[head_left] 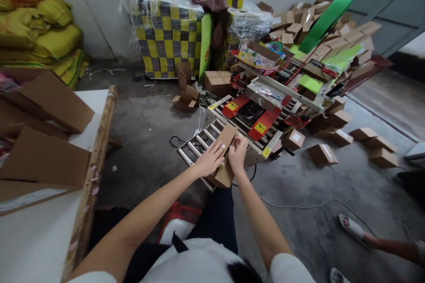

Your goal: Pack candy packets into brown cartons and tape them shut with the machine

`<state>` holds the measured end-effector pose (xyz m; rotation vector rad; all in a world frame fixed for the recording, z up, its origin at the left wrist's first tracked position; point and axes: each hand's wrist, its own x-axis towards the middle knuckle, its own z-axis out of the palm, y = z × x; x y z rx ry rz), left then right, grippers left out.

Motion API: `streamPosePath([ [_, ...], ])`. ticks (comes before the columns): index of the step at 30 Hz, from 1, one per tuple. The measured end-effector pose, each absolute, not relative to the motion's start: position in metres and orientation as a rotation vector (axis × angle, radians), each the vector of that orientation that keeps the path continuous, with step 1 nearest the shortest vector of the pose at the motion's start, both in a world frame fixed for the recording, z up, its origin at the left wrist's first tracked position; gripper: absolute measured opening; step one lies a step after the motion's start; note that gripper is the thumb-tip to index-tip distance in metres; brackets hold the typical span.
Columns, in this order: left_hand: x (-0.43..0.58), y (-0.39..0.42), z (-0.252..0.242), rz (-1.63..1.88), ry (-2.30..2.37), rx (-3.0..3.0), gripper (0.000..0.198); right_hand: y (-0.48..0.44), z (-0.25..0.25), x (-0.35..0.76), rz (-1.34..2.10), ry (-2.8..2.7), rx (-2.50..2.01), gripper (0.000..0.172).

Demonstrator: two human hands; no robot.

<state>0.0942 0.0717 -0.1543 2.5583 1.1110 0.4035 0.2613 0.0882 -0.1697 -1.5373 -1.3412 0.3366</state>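
Observation:
A small brown cardboard box (pixel 227 171) lies lengthwise on the metal roller conveyor (pixel 193 153) in front of me. My left hand (pixel 210 159) rests flat on its upper left side with the fingers stretched out and a ring on one finger. On the box's right edge, my right hand (pixel 238 154) is closed, its fingers curled and pinching at the flap. Whatever lies beneath the right fingertips is hidden. Just beyond the box stands the carton sealing machine (pixel 247 112), with red guides and yellow labels.
Open cartons (pixel 49 159) stand on a white table (pixel 33 239) at left. Yellow sacks (pixel 40 31) and wrapped checkered stacks (pixel 169 35) line the wall. Closed boxes (pixel 322 154) lie on the right floor, where a cable (pixel 299 207) runs near another person's sandalled foot (pixel 353 229).

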Motion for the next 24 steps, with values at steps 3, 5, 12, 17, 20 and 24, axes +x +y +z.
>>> streamPosePath([
  [3,0.103,0.061,-0.154,0.325,1.308,2.592,0.055,0.089,-0.169,0.260,0.426,-1.288,-1.481,0.048],
  [5,0.107,0.056,-0.154,0.294,1.381,2.588,0.055,0.077,-0.170,0.259,0.401,-1.266,-1.527,0.050],
  [12,0.092,0.084,-0.160,0.345,1.047,2.586,0.049,-0.013,-0.180,0.243,0.350,-1.989,-1.650,0.103],
  [17,0.090,0.107,-0.163,0.333,0.926,2.495,0.049,-0.006,-0.186,0.249,0.315,-1.998,-1.672,0.118],
  [20,0.096,0.100,-0.166,0.368,1.035,2.494,0.054,0.000,-0.189,0.255,0.310,-1.916,-1.666,0.129],
  [24,0.093,0.102,-0.170,0.396,0.999,2.436,0.053,-0.004,-0.180,0.256,0.338,-2.081,-1.712,0.114],
])
